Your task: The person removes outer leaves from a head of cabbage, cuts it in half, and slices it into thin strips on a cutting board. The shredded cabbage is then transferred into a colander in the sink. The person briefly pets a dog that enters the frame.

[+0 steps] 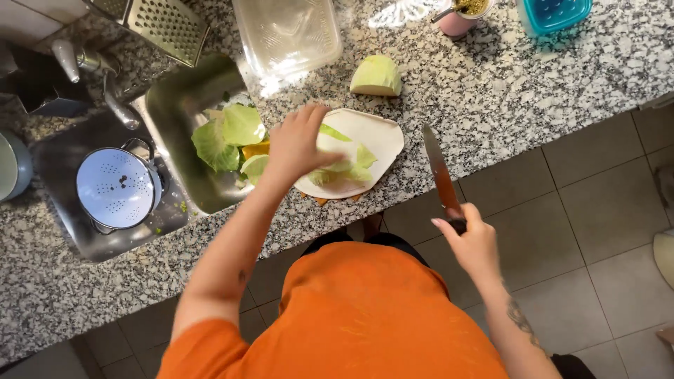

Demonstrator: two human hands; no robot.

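Note:
My left hand [298, 144] reaches over a white cutting board [375, 133] and rests on pale green cabbage leaves [344, 170] lying on it. My right hand [472, 242] grips the dark handle of a long kitchen knife [439, 174], blade pointing away over the counter edge, to the right of the board and clear of it. A cut cabbage wedge [377, 76] sits on the granite counter [491, 91] just beyond the board. More loose cabbage leaves [228, 137] lie in the steel sink [175, 105] to the left.
A white colander [116, 188] stands on the sink's drainer. A metal box grater [165, 24], a tap [116, 98], a clear plastic container [288, 31], a pink cup [460, 17] and a teal basket [554, 12] line the counter's far side. Grey floor tiles [597, 196] lie to the right.

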